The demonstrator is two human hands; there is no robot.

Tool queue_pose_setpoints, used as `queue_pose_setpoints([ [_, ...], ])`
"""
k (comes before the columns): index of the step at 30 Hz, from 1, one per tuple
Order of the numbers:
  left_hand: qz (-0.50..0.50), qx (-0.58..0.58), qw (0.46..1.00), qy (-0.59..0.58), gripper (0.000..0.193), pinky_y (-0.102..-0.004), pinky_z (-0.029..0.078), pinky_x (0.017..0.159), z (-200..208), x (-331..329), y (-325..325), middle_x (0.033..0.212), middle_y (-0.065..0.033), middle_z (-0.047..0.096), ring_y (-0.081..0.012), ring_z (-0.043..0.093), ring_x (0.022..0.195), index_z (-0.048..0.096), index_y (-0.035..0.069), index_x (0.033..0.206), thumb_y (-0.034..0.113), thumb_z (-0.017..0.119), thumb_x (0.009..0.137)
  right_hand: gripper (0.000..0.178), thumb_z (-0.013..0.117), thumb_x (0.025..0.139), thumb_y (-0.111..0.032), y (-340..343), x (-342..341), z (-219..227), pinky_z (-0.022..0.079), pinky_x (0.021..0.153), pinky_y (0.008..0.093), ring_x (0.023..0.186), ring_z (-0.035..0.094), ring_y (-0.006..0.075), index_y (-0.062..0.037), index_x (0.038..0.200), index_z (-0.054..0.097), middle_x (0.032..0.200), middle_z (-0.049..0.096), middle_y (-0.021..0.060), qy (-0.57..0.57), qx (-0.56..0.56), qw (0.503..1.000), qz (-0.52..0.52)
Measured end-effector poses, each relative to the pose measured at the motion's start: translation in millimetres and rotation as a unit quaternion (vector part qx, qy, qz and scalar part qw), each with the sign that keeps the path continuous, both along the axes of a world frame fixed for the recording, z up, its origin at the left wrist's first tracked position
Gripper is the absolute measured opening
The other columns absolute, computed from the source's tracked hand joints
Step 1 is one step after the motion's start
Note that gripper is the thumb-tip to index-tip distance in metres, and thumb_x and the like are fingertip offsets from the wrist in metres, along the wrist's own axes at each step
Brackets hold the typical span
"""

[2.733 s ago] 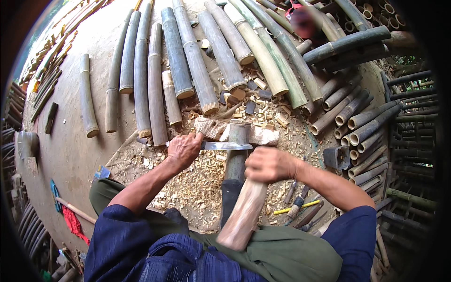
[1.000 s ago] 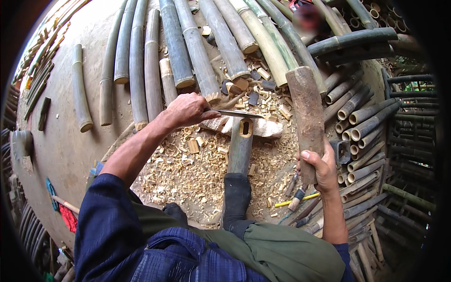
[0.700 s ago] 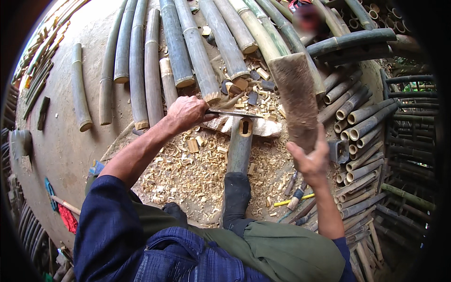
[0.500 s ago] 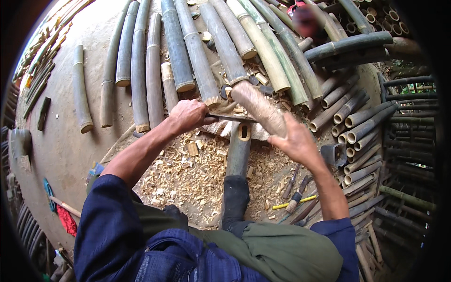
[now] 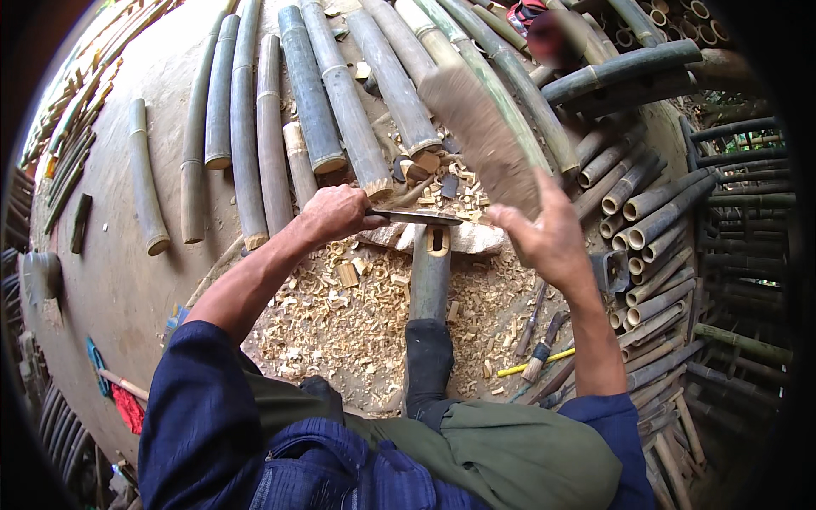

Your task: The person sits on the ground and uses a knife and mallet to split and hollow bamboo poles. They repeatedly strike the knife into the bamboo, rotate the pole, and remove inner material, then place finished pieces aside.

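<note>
The left hand [image 5: 337, 212] is closed around the handle of a knife [image 5: 418, 217], whose blade lies crosswise at the far end of a bamboo tube [image 5: 431, 285], just beyond the slot cut in it; whether it touches is hard to tell. The right hand [image 5: 548, 242] grips the near end of a motion-blurred wooden block [image 5: 484, 127], raised and tilted above the chip-strewn ground [image 5: 340, 319], beyond the knife.

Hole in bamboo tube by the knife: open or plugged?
Open: on the bamboo tube, the hole looks dark and hollow inside.
</note>
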State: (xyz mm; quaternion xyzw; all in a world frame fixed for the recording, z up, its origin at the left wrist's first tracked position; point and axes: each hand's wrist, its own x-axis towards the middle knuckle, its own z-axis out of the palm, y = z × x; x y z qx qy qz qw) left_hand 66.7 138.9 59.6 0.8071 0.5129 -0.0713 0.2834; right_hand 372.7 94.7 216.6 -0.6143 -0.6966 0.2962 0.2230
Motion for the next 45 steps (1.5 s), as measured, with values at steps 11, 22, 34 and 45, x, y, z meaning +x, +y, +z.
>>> queue_pose_setpoints([
  [11, -0.028, -0.033, 0.999, 0.012, 0.061, -0.0510, 0.054, 0.064, -9, 2, 13, 0.069, -0.0201, 0.069, -0.0390, 0.071, 0.068, 0.078, 0.004, 0.090, 0.064, 0.071, 0.093, 0.059, 0.083, 0.079, -0.030, 14, 6, -7, 0.057, 0.088, 0.0439, 0.097, 0.072, 0.0315, 0.0046, 0.120, 0.058, 0.109, 0.072, 0.0228, -0.058, -0.123, 0.991, -0.012],
  [22, -0.055, -0.077, 0.995, -0.014, 0.072, -0.0482, 0.053, 0.061, -29, 3, 27, 0.062, -0.0174, 0.064, -0.0337, 0.068, 0.061, 0.074, -0.001, 0.081, 0.070, 0.070, 0.092, 0.057, 0.078, 0.080, -0.013, 18, 5, -43, 0.064, 0.073, 0.0425, 0.089, 0.075, 0.0295, 0.0011, 0.128, 0.052, 0.104, 0.072, 0.0205, -0.231, -0.229, 0.944, 0.057],
  [34, -0.063, -0.130, 0.989, -0.021, 0.071, -0.0437, 0.049, 0.048, -37, -5, 32, 0.057, -0.0087, 0.062, -0.0227, 0.058, 0.050, 0.072, 0.001, 0.071, 0.067, 0.068, 0.095, 0.067, 0.082, 0.080, -0.017, 14, -4, -80, 0.062, 0.067, 0.0415, 0.076, 0.072, 0.0308, 0.0009, 0.133, 0.045, 0.094, 0.070, 0.0208, -0.156, -0.223, 0.956, 0.112],
  [45, -0.028, 0.140, 0.989, -0.046, 0.044, -0.0370, 0.055, 0.069, -11, -3, -126, 0.091, -0.0039, 0.065, -0.0193, 0.064, 0.082, 0.067, 0.011, 0.109, 0.042, 0.085, 0.084, 0.078, 0.079, 0.079, -0.034, -24, 64, -50, 0.061, 0.070, 0.0311, 0.075, 0.069, 0.0176, 0.0042, 0.139, 0.049, 0.100, 0.069, 0.0103, 0.359, -0.263, 0.892, -0.079],
])
